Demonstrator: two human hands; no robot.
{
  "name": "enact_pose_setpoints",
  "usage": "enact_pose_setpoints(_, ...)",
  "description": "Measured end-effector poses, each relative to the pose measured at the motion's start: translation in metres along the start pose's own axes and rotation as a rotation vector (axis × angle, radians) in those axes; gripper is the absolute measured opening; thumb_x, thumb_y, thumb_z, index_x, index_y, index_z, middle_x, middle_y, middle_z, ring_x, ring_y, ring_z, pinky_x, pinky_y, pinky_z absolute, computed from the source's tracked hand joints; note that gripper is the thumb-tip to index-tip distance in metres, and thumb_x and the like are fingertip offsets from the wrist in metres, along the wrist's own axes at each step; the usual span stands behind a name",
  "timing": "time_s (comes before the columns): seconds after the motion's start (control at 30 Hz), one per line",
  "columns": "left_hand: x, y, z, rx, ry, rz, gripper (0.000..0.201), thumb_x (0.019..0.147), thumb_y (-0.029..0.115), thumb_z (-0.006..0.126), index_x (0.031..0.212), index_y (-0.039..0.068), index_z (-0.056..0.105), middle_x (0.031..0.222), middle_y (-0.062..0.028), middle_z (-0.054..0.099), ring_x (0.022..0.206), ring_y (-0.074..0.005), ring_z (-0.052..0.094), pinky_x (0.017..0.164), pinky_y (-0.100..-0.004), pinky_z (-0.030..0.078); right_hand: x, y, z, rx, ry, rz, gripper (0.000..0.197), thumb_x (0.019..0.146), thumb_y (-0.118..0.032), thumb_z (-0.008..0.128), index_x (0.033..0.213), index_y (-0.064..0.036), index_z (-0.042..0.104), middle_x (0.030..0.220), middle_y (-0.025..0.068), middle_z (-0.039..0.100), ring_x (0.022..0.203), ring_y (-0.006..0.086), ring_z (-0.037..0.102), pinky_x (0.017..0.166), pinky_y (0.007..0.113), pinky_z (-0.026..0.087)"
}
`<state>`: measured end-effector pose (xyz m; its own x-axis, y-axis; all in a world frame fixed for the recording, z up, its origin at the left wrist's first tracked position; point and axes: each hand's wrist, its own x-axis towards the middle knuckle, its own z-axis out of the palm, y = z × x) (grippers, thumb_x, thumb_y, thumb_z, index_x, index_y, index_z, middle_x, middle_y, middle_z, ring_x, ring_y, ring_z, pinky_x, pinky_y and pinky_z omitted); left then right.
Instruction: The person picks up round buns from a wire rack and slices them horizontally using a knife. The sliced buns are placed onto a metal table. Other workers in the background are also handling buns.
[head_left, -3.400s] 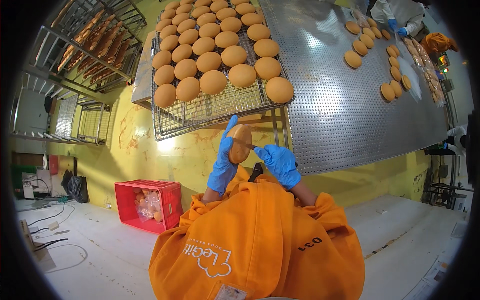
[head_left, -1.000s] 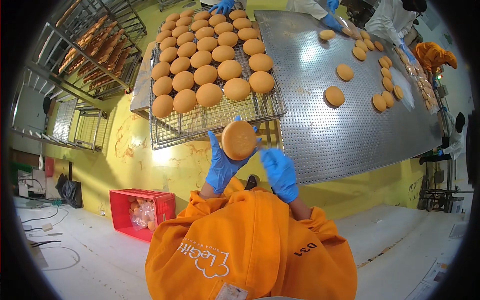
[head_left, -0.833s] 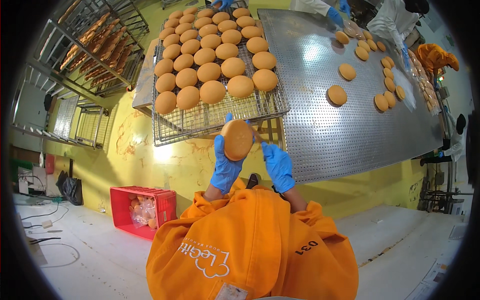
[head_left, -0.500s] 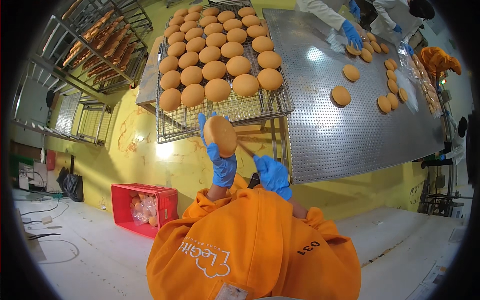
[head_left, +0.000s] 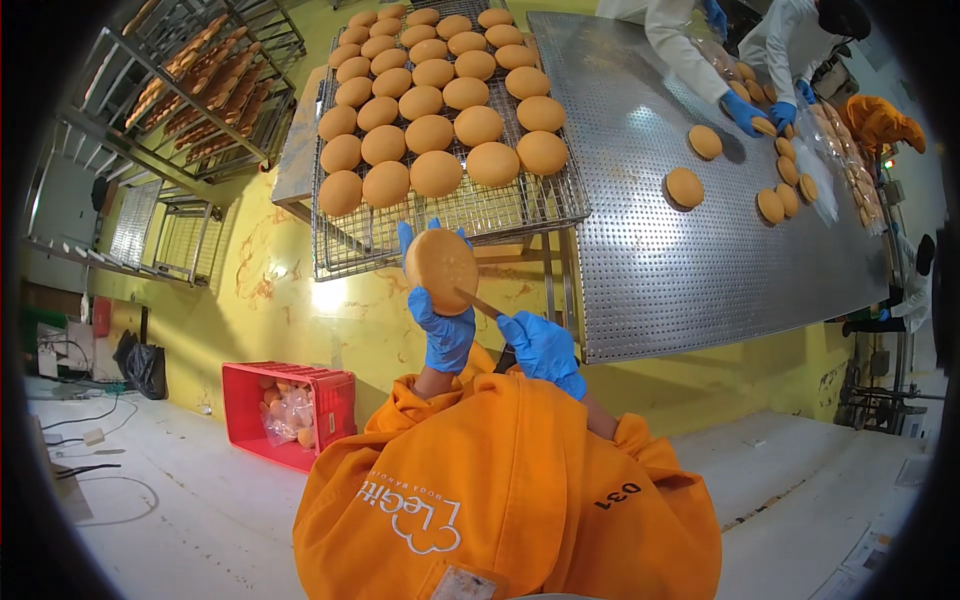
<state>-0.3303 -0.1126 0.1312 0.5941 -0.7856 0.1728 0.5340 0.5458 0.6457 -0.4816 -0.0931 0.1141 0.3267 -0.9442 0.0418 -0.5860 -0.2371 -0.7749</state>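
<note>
Over the yellow floor, just short of the wire rack, I have one round bun up in the blue-gloved left hand, its thumb across the lower edge and its other fingers fanned out behind. The right hand is curled round a thin tool, whose tip appears to rest on the lower right of the bun's face. That face looks whole, so I judge this piece mid-work, though I can't tell whether its surface is finished. Beyond it, rows of buns cover most of the rack, with a near strip of wire bare, so I'd call much of this batch left. Across the perforated metal counter, loose buns lie scattered, perhaps handled already; a co-worker's gloved hand touches one of the farther ones. A red crate at left holds more with a clear bag; their state I cannot judge.
</note>
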Motion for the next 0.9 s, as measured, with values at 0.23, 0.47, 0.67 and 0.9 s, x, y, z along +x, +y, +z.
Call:
enact_pose_setpoints(0.23,0.0,0.004,-0.002,0.114,-0.043,0.039,0.101,0.075,0.053,0.068,0.153,0.013,0.017,0.151,-0.0217,0.029,0.135,-0.0309,0.038,0.112,-0.0447,0.034,-0.002,0.012,0.002,-0.019,-0.094,-0.252,0.019,0.094,-0.03,0.053,0.097,-0.0126,0.06,0.073,0.0109,0.058,0.063,0.0333,0.059,0.052,0.044,0.046)
enact_pose_setpoints(0.47,0.0,0.004,-0.024,0.261,-0.113,0.106,0.105,0.072,0.054,0.074,0.152,0.012,0.02,0.152,-0.0201,0.028,0.136,-0.0331,0.038,0.114,-0.0471,0.031,-0.014,0.001,-0.007,-0.085,-0.151,-0.331,0.033,0.089,-0.021,0.057,0.122,-0.0232,0.059,0.081,0.0054,0.059,0.064,0.0272,0.062,0.05,0.041,0.049)
enact_pose_setpoints(0.67,0.001,0.013,-0.002,0.216,-0.094,0.112,0.103,0.073,0.053,0.073,0.152,0.013,0.02,0.152,-0.0194,0.027,0.135,-0.0376,0.037,0.114,-0.0496,0.03,-0.015,-0.007,-0.01,-0.075,-0.21,-0.05,0.019,0.094,-0.033,0.053,0.106,-0.0219,0.063,0.081,0.0096,0.063,0.065,0.0348,0.061,0.056,0.046,0.048)
enact_pose_setpoints(0.9,0.009,0.026,0.005,-0.251,0.02,-0.211,0.087,0.082,0.065,0.05,0.153,0.022,0.022,0.152,-0.0207,0.029,0.138,-0.0411,0.031,0.112,-0.0594,0.026,0.003,0.006,-0.022,0.179,0.068,0.163,0.027,0.098,-0.029,0.05,0.115,-0.0125,0.063,0.079,0.0117,0.061,0.071,0.0295,0.059,0.065,0.039,0.048)
